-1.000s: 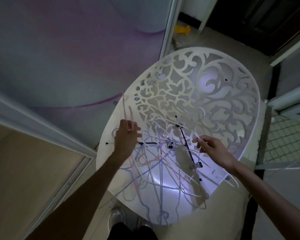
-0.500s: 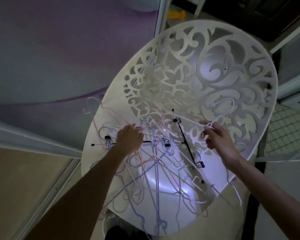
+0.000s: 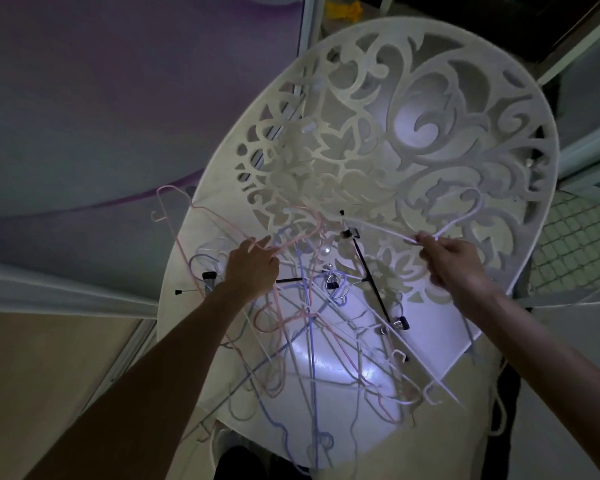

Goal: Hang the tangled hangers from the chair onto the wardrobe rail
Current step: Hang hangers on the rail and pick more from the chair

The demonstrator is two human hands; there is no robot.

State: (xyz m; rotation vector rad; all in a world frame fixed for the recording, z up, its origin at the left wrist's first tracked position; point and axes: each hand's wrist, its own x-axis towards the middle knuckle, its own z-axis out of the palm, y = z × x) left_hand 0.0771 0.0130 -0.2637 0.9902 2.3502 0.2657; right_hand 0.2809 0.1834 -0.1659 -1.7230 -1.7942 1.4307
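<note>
Hangers (image 3: 312,337) lie in a loose heap on the seat of a white chair (image 3: 430,98) — thin wire ones in pink, lilac-blue and white, their hooks and shoulders threaded through one another so that no single one lies free. Among them are two black bars with small clips; one bar (image 3: 371,282) runs from the base of the chair's back down toward the seat's right edge, the other lies crosswise behind the left wrist. Several hooks and wire ends hang over the seat's front and left rim. A bright patch of light falls on the glossy seat under the pile.

The chair's back is a wide oval cut through with curling leaf and scroll shapes.

The left hand (image 3: 252,268) rests on the upper left of the heap, fingers closed around pink wire; a pink hanger (image 3: 187,233) sticks out past the seat's left rim, its hook up near the wall, though whether that is the wire in the hand cannot be told. The right hand (image 3: 454,263) is raised in front of the chair's back, thumb and fingers pinched on a white hanger (image 3: 465,209) just below its hook — the hook curls up against the carved pattern, and one arm of the hanger runs left toward the clip at the base of the back.

A pale purple wall (image 3: 118,98) stands behind the chair to the left.
</note>
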